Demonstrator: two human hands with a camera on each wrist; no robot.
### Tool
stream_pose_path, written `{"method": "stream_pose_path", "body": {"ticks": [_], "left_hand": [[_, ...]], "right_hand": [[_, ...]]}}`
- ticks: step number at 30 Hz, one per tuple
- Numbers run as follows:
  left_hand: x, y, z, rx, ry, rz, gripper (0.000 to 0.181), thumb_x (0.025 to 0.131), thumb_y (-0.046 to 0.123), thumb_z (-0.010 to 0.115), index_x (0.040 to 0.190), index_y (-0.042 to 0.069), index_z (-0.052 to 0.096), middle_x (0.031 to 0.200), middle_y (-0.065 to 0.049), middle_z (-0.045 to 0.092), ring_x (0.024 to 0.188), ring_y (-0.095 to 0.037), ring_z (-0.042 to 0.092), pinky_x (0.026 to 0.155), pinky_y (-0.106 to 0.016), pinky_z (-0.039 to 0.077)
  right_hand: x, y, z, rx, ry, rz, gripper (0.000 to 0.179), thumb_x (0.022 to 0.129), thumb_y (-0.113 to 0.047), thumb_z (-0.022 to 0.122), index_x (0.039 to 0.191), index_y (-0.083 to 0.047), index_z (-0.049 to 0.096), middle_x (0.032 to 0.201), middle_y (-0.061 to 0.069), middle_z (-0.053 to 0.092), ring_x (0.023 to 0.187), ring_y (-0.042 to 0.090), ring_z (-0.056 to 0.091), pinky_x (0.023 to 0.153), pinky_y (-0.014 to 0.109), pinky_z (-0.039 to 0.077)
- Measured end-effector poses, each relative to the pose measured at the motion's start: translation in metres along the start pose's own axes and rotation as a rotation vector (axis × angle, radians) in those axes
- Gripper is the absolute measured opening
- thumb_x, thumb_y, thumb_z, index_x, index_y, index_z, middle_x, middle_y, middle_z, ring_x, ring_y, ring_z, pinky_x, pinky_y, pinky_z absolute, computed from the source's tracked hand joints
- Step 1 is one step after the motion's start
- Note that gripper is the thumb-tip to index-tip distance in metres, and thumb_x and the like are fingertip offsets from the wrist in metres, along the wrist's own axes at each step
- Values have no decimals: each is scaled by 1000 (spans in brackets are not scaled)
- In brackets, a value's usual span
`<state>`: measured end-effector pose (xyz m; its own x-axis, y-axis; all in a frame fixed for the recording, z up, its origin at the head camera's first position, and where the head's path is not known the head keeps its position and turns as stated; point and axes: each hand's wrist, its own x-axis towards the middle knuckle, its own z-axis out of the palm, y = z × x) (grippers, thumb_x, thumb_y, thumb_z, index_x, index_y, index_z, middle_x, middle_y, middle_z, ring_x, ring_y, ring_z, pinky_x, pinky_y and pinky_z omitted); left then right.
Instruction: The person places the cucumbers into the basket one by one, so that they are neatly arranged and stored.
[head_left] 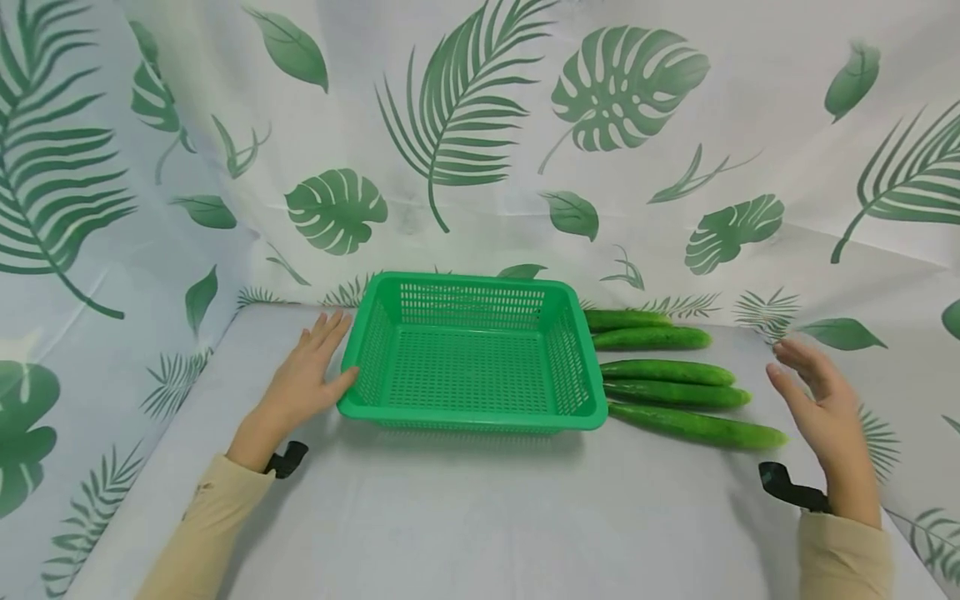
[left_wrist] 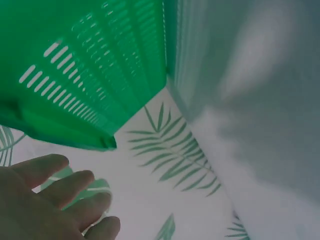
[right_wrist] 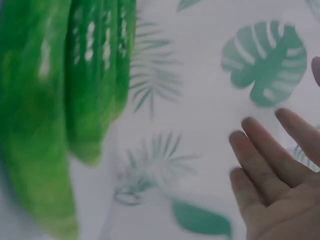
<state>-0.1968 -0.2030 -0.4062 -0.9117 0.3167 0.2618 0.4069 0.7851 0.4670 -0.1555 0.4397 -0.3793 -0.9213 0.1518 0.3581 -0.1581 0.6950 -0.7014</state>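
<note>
A green plastic basket [head_left: 472, 421] with slotted walls stands on the table, and its inside is bare. Beside its left rim is my left hand [head_left: 303, 375], fingers extended; the thumb reaches the rim, though whether it touches I cannot tell. In the left wrist view the fingers [left_wrist: 75, 200] lie below the basket's rim [left_wrist: 65, 140]. Several long cucumbers [head_left: 697, 427] lie side by side to the right of the basket, their left ends hidden by it. My right hand [head_left: 825, 408] hovers right of their tips, fingers loosely bent and holding nothing.
A white cloth [head_left: 480, 517] covers the table. Behind and at the sides hangs a white curtain [head_left: 480, 233] printed with green leaves. A black strap [head_left: 795, 490] with a camera is worn on the right wrist, another [head_left: 288, 458] on the left.
</note>
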Motion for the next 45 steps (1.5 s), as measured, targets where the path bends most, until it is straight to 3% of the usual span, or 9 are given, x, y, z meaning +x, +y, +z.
{"method": "stream_pose_path", "body": {"ticks": [4, 13, 18, 24, 26, 29, 33, 41, 45], "left_hand": [[-1, 1, 11, -47, -28, 50, 78, 89, 11, 56, 156, -6, 19, 163, -22, 11, 149, -43, 6, 118, -60, 10], [0, 5, 27, -111, 58, 67, 75, 86, 4, 44, 155, -7, 17, 165, -15, 6, 151, -32, 3, 120, -55, 7], [1, 3, 26, -73, 61, 59, 74, 86, 5, 42, 155, -7, 18, 165, -16, 7, 151, -35, 6, 120, -55, 7], [4, 0, 25, -58, 57, 55, 74, 86, 5, 42, 154, -9, 18, 164, -17, 8, 151, -35, 7, 120, -54, 7], [6, -1, 25, -56, 58, 56, 74, 86, 5, 42, 154, -9, 18, 164, -17, 8, 151, -34, 6, 120, -54, 6], [8, -2, 26, -54, 66, 62, 73, 86, 5, 42, 154, -9, 18, 164, -19, 9, 151, -36, 7, 120, -53, 6], [8, -2, 26, -50, 67, 71, 73, 86, 4, 42, 153, -10, 18, 163, -21, 10, 150, -40, 9, 120, -54, 7], [7, 0, 25, -34, 55, 73, 72, 87, 3, 41, 153, -11, 16, 163, -23, 8, 150, -38, 7, 120, -53, 5], [7, -1, 26, -18, 39, 73, 71, 89, 3, 39, 154, -10, 13, 163, -22, 6, 150, -38, 6, 121, -52, 5]], "right_hand": [[-6, 27, -7, 110, -61, 81, 45, 100, -19, 59, 144, -14, 53, 119, -28, 58, 109, -14, 50, 85, 2, 36], [-15, 79, -18, 5, -438, 333, 57, 99, -41, 58, 148, -13, 48, 115, -37, 48, 106, -15, 36, 86, 27, 40], [-20, 96, -13, 49, -554, 327, 63, 97, -33, 64, 151, -10, 42, 127, -31, 42, 112, -17, 35, 79, 15, 42], [-24, 105, -5, 54, -523, 319, 65, 92, -27, 72, 149, -10, 47, 122, -34, 39, 106, -18, 36, 77, 10, 40], [-26, 107, -3, 60, -499, 330, 65, 90, -26, 73, 149, -11, 48, 122, -33, 40, 107, -15, 35, 88, 12, 39], [-28, 110, -2, 83, -473, 373, 67, 89, -28, 75, 149, -17, 49, 121, -32, 40, 108, -12, 34, 114, 35, 29], [-29, 112, -1, 117, -460, 415, 68, 87, -28, 76, 149, -21, 49, 119, -33, 40, 107, -11, 34, 113, 65, 17], [-28, 113, 0, 106, -441, 423, 66, 88, -31, 76, 149, -25, 50, 128, -30, 39, 130, 2, 31, 118, 55, 17], [-29, 113, -3, 95, -434, 411, 64, 88, -30, 75, 147, -25, 52, 124, -34, 41, 114, -11, 35, 100, 9, 31]]}}
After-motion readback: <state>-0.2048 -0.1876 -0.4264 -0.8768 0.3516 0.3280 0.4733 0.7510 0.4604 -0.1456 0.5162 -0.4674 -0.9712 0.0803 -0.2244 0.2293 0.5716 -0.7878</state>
